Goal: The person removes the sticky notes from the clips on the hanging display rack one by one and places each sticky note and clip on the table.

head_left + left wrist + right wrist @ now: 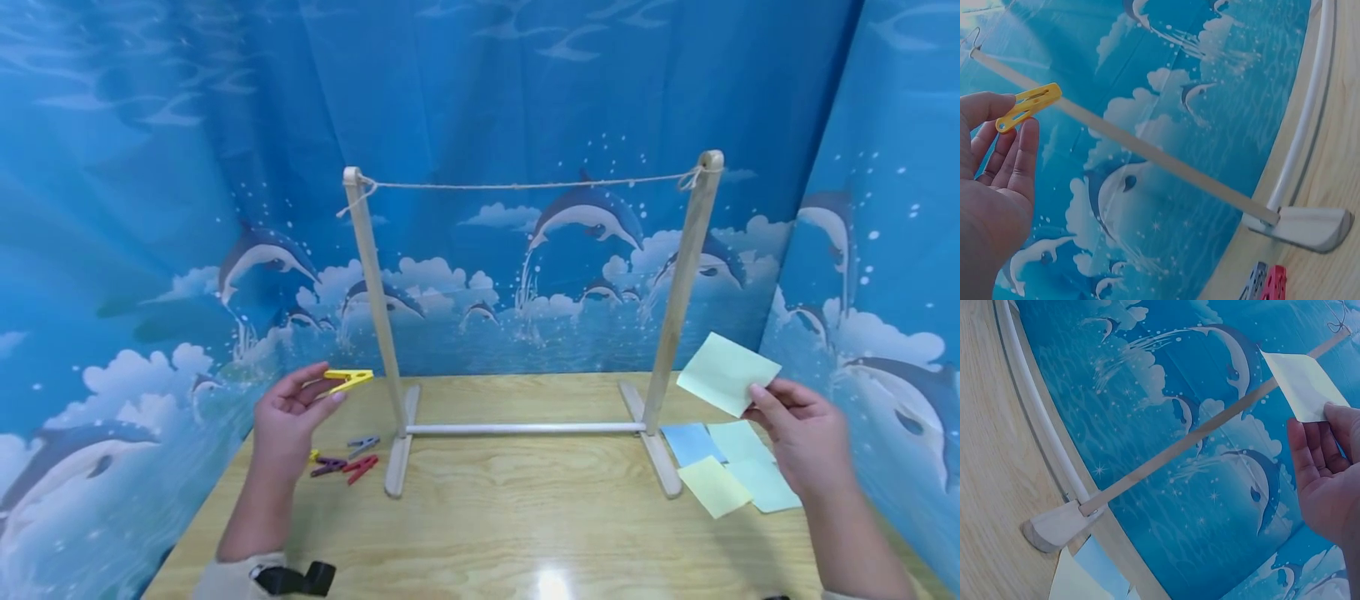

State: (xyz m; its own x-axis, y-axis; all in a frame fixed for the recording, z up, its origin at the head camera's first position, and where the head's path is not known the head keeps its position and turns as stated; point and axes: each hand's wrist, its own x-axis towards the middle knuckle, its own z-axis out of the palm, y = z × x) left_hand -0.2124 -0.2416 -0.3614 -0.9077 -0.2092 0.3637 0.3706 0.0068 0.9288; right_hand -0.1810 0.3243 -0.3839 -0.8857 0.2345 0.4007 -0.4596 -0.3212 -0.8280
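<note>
My left hand (pixel 288 417) pinches a yellow clothespin (pixel 351 379) between thumb and fingers, raised left of the wooden stand. The left wrist view shows the same yellow clothespin (pixel 1030 107) at the fingertips. A pale green sticky note (pixel 727 373) is pinched at its lower corner by my right hand (pixel 806 433), in the air right of the stand. Between the stand's two posts runs a thin string (pixel 525 186), knotted at both ends, with nothing hanging on it. In the right wrist view the thumb lies over the note (pixel 1305 386).
On the table (pixel 525 508), a grey clothespin (pixel 363 446), a red clothespin (pixel 362 468), a purple clothespin (pixel 328 466) and a partly hidden yellow one lie at left. Several notes, including a yellow note (pixel 715 487) and a blue note (pixel 692 444), lie by the stand's right foot (pixel 662 467).
</note>
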